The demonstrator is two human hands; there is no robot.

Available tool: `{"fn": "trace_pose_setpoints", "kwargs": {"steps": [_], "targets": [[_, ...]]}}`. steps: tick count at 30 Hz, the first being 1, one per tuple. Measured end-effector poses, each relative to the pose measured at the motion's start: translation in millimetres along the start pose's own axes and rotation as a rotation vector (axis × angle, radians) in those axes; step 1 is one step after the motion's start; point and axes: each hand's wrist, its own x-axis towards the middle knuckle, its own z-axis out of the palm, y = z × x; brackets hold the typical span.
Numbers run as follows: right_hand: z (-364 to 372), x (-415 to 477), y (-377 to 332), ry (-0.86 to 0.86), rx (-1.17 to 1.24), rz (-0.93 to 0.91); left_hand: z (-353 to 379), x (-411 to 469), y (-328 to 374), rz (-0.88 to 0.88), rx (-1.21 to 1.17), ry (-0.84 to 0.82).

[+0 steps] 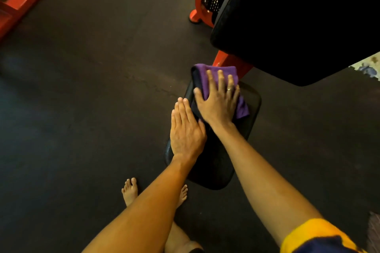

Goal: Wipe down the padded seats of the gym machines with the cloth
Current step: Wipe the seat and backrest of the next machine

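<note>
- Pressed the purple cloth point(202, 77) flat against the far end of the padded seat point(216, 166) with the right hand point(218, 104), just below the red frame point(226, 60).
- Spread the right fingers point(211, 80) straight and wide across the cloth, pinching and curling round nothing; probably to bear down with the whole palm and drag the fabric along rather than bunch it.
- Appeared to have the cloth folded into a thick pad, a handier shape for wiping under an open palm.
- Laid the left hand point(186, 129) flat on the seat's left edge, just beside the right wrist, with the left fingers point(182, 107) straight, close together and holding nothing; most likely for bracing while leaning over, or for steadying the pad under the push.
- Stood barefoot point(130, 190) on the dark floor mat point(92, 68) at the near end of the seat, close enough to reach its full length.
- Left the big black backrest point(298, 22) above and to the right untouched by either hand.
- Judged mid-wipe on this seat, with the near half not under the cloth; could not tell whether already cleaned.
</note>
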Motion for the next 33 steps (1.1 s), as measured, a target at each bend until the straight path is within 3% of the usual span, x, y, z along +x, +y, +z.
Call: {"fn": "trace_pose_setpoints", "kwargs": {"steps": [2,4,6,10,12,16,18,22,25,29,33], "targets": [[-2,7,2,-0.087,-0.041,-0.165,2,0,-1,0.041,0.020,-0.007],[-7,31,1,-0.180,-0.063,-0.192,3,2,-3,0.054,0.028,0.005],[-12,46,5,-0.180,-0.038,-0.087,4,1,-5,0.086,0.044,0.021],[-12,13,34,0.030,0.085,0.264,2,9,-9,0.123,0.088,0.014],[-8,-17,37,0.124,0.032,0.327,1,18,-9,0.132,0.113,0.012],[1,-32,36,0.028,-0.006,0.053,2,28,-5,0.181,0.132,0.052],[-3,-13,56,0.018,0.025,0.039,4,31,-3,0.241,0.133,0.060],[-14,11,84,-0.001,0.136,0.386,7,41,8,0.368,0.150,-0.004],[-19,-21,75,0.126,0.274,0.647,13,45,20,0.430,0.172,-0.064],[-18,-60,61,0.074,0.304,0.698,18,44,26,0.481,0.250,-0.102],[-29,-10,88,0.012,0.417,0.700,18,44,27,0.474,0.300,-0.120]]}}
